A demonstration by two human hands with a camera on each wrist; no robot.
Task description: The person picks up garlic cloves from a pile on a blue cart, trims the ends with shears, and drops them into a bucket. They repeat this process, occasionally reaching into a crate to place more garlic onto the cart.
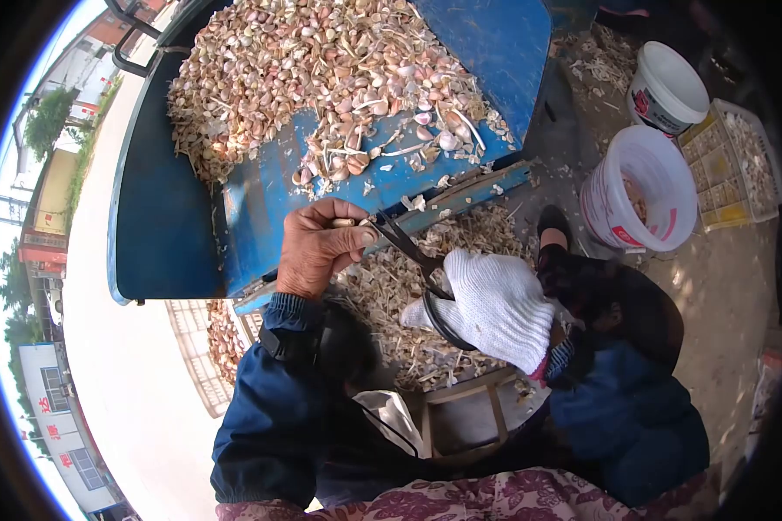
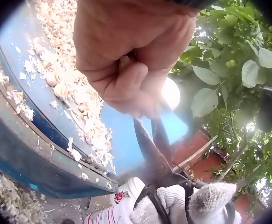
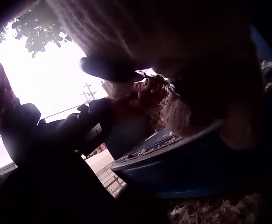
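The bare left hand is fisted, fingers and thumb curled round a small piece, apparently a garlic stem or bulb, mostly hidden inside the fist. The right hand, in a white knit glove, has its fingers through the black loop handles of the shears and grips them. The blades stand slightly apart, tips touching or just beside the left fingertips.

Shears long axis: diagonal, handles low at the glove, tips pointing up and away toward the left fist and the blue cart bed behind it.

Hazard: the blades could nick the bare fingers, because the held piece barely protrudes from the fist.

Loose garlic cloves cover the bed; trimmings lie below the hands; two white buckets stand to the right.
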